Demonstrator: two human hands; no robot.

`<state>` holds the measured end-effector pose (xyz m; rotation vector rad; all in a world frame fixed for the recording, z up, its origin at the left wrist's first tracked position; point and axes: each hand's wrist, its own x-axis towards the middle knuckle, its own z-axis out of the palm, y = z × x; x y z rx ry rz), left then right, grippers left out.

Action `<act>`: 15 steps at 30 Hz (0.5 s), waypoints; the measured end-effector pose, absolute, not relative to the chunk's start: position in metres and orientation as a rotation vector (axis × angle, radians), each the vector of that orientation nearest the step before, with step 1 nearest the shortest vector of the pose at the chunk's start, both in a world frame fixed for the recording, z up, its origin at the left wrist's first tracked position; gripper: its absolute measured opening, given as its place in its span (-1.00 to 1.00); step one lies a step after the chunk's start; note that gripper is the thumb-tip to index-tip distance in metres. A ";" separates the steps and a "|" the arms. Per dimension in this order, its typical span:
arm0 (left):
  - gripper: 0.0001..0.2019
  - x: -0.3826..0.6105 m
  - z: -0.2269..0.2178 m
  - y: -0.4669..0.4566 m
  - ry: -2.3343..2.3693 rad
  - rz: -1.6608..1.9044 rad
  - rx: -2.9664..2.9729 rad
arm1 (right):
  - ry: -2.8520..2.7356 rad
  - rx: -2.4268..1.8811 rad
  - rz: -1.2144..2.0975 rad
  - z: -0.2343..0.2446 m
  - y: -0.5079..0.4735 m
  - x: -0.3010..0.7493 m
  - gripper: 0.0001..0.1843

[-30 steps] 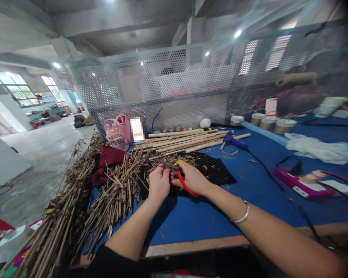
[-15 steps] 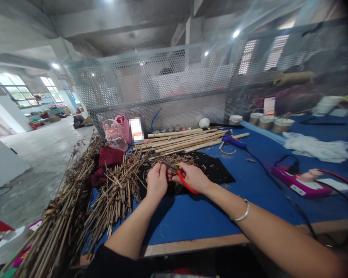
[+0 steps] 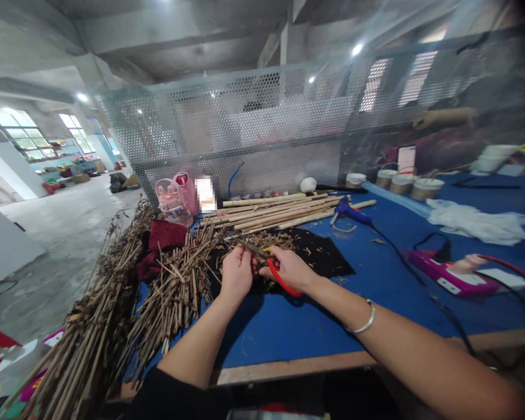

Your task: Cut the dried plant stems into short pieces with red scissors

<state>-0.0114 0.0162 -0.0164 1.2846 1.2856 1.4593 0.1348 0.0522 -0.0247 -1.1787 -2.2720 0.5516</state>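
My right hand [image 3: 292, 270] grips red-handled scissors [image 3: 283, 281], their metal blades pointing up and left past my left fingers. Close beside it, my left hand [image 3: 237, 271] is closed with the fingers pinched together; what they hold is too small and too covered to make out. Under both hands lies a black cloth [image 3: 326, 252] strewn with dry plant clippings [image 3: 273, 240]. Left of my left hand, a pile of cut dry stalks [image 3: 179, 297] rests on the blue table [image 3: 297, 338].
Long dry stems [image 3: 87, 318] bundle along the table's left edge, near dark red fabric [image 3: 168, 234]. Pale sticks [image 3: 271, 214] lie behind my hands. To the right are a blue glue gun [image 3: 352, 213], its cord, a purple power strip [image 3: 452, 277] and white cloth [image 3: 479, 221].
Almost nothing has moved. The scissors' red handle sits slightly lower and further right, and both hands stay in place.
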 end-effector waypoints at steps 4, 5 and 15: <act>-0.70 -0.015 -0.018 0.016 1.336 1.459 1.400 | -2.249 -1.199 0.588 -0.027 0.055 0.135 -0.61; -0.69 -0.016 -0.018 0.017 1.365 1.461 1.442 | -2.250 -1.194 0.595 -0.027 0.055 0.136 -0.60; -0.72 -0.032 -0.015 0.025 1.768 1.423 1.611 | -1.804 -1.195 0.400 -0.012 0.081 0.165 -0.60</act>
